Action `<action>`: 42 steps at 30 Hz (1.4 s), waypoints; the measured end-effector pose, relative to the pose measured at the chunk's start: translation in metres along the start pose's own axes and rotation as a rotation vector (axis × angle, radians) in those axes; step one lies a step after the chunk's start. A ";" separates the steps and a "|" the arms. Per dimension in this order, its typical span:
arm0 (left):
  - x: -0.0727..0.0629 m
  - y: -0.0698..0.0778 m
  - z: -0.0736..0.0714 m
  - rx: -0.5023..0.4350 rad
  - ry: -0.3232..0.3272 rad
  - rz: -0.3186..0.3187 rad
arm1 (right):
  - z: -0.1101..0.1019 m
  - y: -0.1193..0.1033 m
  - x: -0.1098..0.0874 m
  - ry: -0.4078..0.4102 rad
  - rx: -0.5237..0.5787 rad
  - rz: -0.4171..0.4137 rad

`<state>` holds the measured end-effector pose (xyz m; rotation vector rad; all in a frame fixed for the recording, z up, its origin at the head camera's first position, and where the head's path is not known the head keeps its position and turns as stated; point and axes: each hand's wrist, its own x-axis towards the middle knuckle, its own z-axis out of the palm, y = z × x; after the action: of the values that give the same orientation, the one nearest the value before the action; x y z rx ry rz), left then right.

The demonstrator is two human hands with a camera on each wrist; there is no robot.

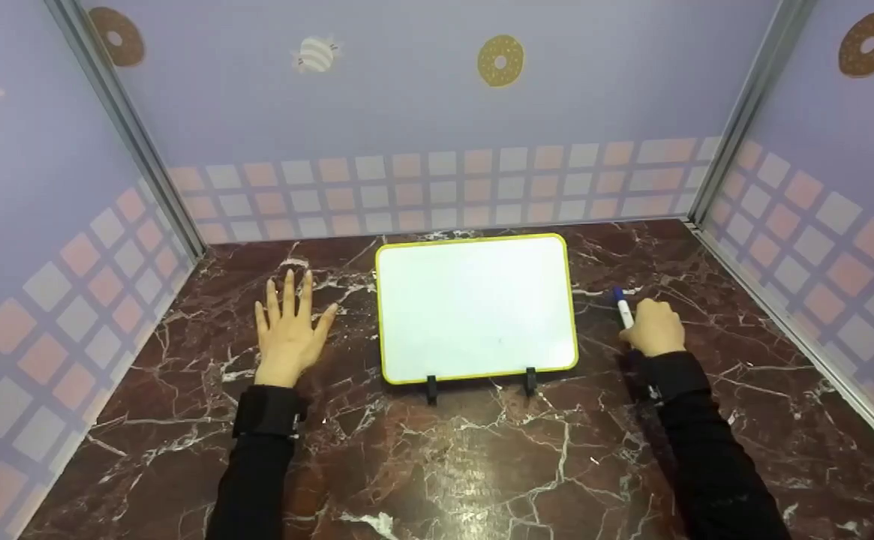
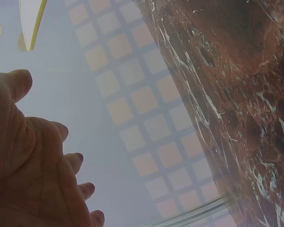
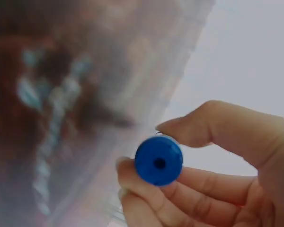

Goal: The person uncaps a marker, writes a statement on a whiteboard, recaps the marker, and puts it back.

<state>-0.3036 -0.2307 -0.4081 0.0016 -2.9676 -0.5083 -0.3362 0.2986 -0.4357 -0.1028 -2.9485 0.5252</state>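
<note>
A whiteboard (image 1: 476, 307) with a yellow rim leans upright on two small black feet (image 1: 431, 390) in the middle of the head view. To its right, my right hand (image 1: 656, 328) holds a white marker (image 1: 625, 311) whose blue cap points away from me. In the right wrist view, thumb and curled fingers pinch the marker (image 3: 158, 161), its round blue end facing the camera. My left hand (image 1: 287, 339) lies left of the board, palm down, its fingers spread and holding nothing. The left wrist view shows that hand's palm (image 2: 33, 175) and a corner of the whiteboard (image 2: 32, 21).
The dark red marbled tabletop (image 1: 452, 465) is bordered by a lilac back wall (image 1: 406, 112) and two side walls with pink and white squares. Metal corner posts (image 1: 737, 120) stand where the walls meet.
</note>
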 end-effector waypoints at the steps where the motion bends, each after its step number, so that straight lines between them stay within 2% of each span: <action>1: 0.000 0.000 0.000 -0.002 0.001 0.000 | -0.004 0.000 -0.001 0.023 0.010 0.001; 7: -0.001 0.001 0.000 -0.008 0.006 0.004 | -0.026 -0.009 -0.009 0.181 0.081 -0.046; 13: -0.001 0.005 -0.001 0.001 0.026 0.022 | -0.042 -0.034 -0.020 0.324 0.129 -0.120; 16: -0.001 0.009 -0.002 -0.001 0.074 0.048 | -0.044 -0.051 -0.027 0.394 0.150 -0.188; 19: -0.002 0.018 -0.003 -0.001 0.173 0.102 | -0.043 -0.067 -0.035 0.429 0.166 -0.267; 24: -0.004 0.041 -0.002 0.039 0.362 0.244 | -0.036 -0.091 -0.046 0.430 0.165 -0.395; 27: -0.008 0.060 -0.001 0.090 0.426 0.358 | -0.030 -0.104 -0.052 0.365 0.163 -0.477; 32: -0.019 0.094 0.008 0.182 0.428 0.593 | -0.019 -0.122 -0.064 0.192 0.128 -0.593; 36: -0.029 0.112 0.021 0.183 0.426 0.777 | -0.013 -0.134 -0.074 0.144 0.080 -0.668; 39: -0.034 0.120 0.030 0.141 0.439 0.867 | -0.010 -0.140 -0.081 0.138 0.054 -0.718; 42: -0.036 0.123 0.036 0.098 0.471 0.921 | -0.009 -0.145 -0.086 0.136 0.031 -0.756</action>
<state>-0.2701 -0.1017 -0.4059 -1.0127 -2.1920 -0.1845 -0.2559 0.1579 -0.3880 0.8956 -2.5613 0.4144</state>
